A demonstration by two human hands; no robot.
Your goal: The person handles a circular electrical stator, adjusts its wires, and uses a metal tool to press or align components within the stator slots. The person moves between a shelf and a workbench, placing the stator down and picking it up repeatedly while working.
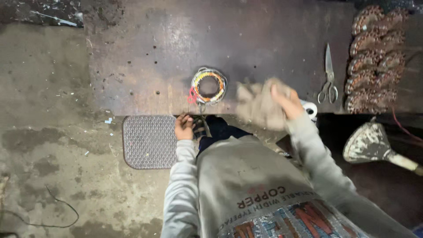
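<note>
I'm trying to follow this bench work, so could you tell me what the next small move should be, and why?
Probably lower the right hand and set the blurred cloth onto the wound coil ring. The cloth is in mid-air beside the ring, while the left hand grips something at the bench edge below it.

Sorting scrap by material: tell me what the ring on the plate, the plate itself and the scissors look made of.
Ring: apparently wound wire bound in coloured insulation, going by its orange, yellow and white wraps.
Plate: probably steel, dull brown, rusty, with drilled holes.
Scissors: bare metal, shiny grey blades and handles.
</note>
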